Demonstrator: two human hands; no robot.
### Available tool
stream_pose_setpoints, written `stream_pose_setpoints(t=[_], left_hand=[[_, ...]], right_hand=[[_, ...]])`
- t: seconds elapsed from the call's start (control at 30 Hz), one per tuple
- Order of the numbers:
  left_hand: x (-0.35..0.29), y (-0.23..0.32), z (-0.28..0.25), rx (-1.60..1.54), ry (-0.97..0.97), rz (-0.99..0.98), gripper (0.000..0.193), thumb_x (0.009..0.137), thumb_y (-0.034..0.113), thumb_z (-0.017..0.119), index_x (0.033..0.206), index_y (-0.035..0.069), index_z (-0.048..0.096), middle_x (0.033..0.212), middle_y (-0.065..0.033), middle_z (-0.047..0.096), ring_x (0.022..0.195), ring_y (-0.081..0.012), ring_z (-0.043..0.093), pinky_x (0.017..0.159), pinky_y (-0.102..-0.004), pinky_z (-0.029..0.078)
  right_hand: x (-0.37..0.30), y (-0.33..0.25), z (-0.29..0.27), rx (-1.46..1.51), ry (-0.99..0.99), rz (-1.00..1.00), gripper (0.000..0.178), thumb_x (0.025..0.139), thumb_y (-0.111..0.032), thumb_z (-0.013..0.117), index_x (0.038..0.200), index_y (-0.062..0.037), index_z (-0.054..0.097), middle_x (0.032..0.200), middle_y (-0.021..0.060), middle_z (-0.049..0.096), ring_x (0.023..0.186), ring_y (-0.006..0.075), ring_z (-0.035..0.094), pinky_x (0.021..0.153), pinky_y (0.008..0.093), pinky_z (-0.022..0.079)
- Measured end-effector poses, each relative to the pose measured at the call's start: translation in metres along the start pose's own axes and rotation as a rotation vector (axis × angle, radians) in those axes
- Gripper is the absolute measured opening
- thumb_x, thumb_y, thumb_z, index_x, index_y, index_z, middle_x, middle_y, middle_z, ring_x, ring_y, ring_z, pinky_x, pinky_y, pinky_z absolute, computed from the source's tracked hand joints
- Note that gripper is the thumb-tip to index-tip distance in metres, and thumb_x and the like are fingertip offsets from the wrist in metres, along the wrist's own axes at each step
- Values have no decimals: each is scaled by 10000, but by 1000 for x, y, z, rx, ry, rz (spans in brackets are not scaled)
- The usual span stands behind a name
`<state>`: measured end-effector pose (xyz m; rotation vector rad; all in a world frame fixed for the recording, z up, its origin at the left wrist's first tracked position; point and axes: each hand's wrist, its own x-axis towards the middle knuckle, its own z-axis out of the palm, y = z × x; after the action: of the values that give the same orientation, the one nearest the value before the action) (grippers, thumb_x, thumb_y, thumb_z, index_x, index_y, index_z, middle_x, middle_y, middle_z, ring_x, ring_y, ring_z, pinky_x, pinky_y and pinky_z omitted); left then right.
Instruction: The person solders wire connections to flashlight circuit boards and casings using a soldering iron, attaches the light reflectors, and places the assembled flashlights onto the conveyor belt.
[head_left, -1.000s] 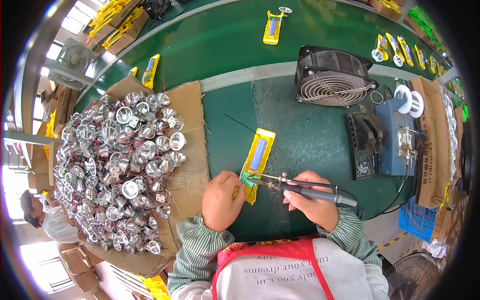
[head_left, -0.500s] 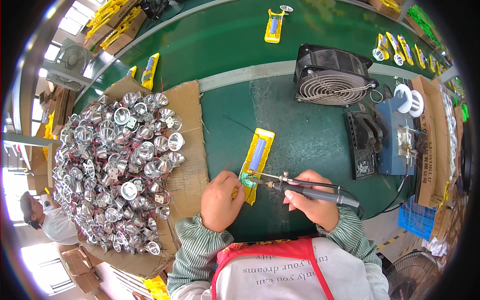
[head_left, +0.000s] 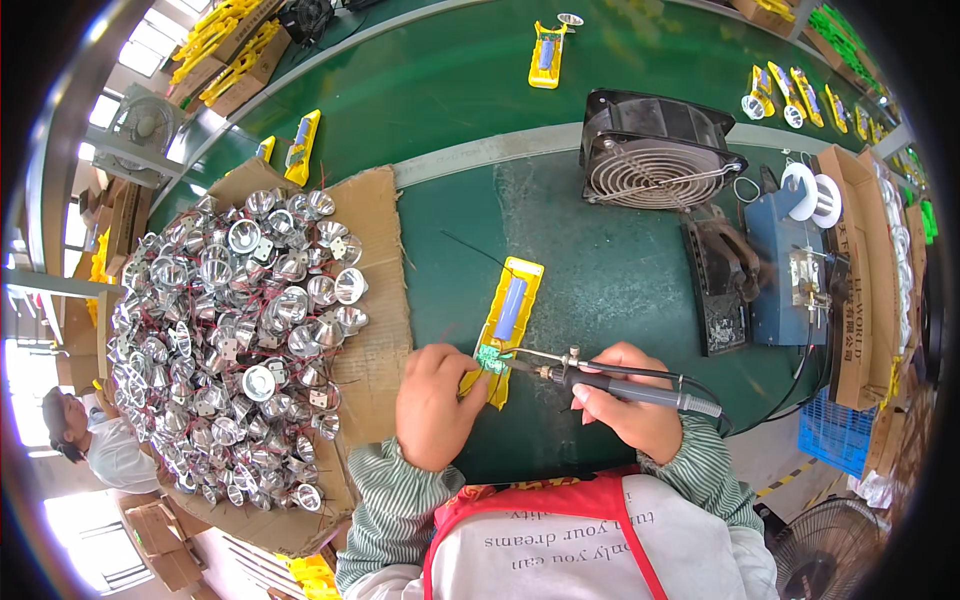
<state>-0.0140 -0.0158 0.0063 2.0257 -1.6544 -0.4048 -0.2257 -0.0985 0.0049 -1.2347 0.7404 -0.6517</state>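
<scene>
A yellow plastic flashlight housing (head_left: 527, 285) lies on the green bench mat in front of me. Inside it sit a blue-violet cylindrical battery (head_left: 511, 308) and, at its nearer end, a small green circuit board (head_left: 490, 360). My left hand (head_left: 434, 408) is closed on the near left edge of the housing, thumb beside the board; its other fingertips are partly hidden. My right hand (head_left: 636, 400) grips a dark-handled soldering iron (head_left: 630, 388) with a thin metal feed tube. The tips of iron and tube reach the board. A black wire (head_left: 478, 250) sticks out past the housing's far end.
Left, a cardboard sheet (head_left: 375, 300) bears a big heap of silver reflector cups (head_left: 215, 265) with red wires. A square fan (head_left: 655, 160) stands at the back; right of it are an iron stand (head_left: 718, 285) and a blue solder feeder (head_left: 775, 260). More yellow housings (head_left: 547, 55) lie on the green belt.
The left hand has turned slightly, and its thumb now stretches toward the board. The tips of iron and tube have shifted a little over the board. The view has moved slightly.
</scene>
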Motion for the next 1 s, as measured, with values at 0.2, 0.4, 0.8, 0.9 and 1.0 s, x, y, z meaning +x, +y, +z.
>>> stream_pose_setpoints(t=[0.2, 0.4, 0.8, 0.9, 1.0], left_hand=[[3, -18, -6, 37, 125, -142, 294, 739, 154, 680, 987, 30, 579, 868, -111, 596, 829, -295, 556, 719, -376, 443], [15, -22, -5, -226, -30, -334, 143, 781, 124, 635, 857, 3, 632, 715, -119, 613, 661, -252, 589, 622, -342, 452], [-10, 2, -5, -111, 92, -116, 68, 743, 33, 642, 779, 10, 590, 708, -101, 563, 658, -238, 527, 603, -339, 425], [-11, -5, 0, -35, 65, 10, 71, 737, 44, 644, 781, 22, 593, 682, -92, 553, 651, -236, 511, 595, -352, 410], [-7, -3, 2, 45, 53, -24, 63, 733, 56, 646, 763, 31, 596, 658, -83, 547, 636, -240, 501, 585, -362, 397]], right_hand=[[-3, 1, -5, 50, 62, -16, 138, 803, -24, 630, 870, 43, 530, 702, 93, 627, 590, 98, 602, 503, 223, 487], [-4, -2, -6, 14, 51, -31, 130, 803, -16, 623, 861, 47, 526, 701, 98, 626, 586, 102, 600, 500, 225, 487], [-2, 0, -5, 36, 4, -6, 131, 798, -5, 622, 872, 48, 528, 723, 101, 627, 621, 107, 613, 506, 225, 504], [-2, 0, -4, -1, 4, -8, 138, 802, 16, 592, 896, 47, 495, 724, 137, 620, 573, 125, 596, 501, 237, 485], [-2, 0, -2, 27, 1, -7, 138, 804, 14, 592, 896, 47, 495, 724, 136, 619, 571, 125, 594, 501, 237, 486]])
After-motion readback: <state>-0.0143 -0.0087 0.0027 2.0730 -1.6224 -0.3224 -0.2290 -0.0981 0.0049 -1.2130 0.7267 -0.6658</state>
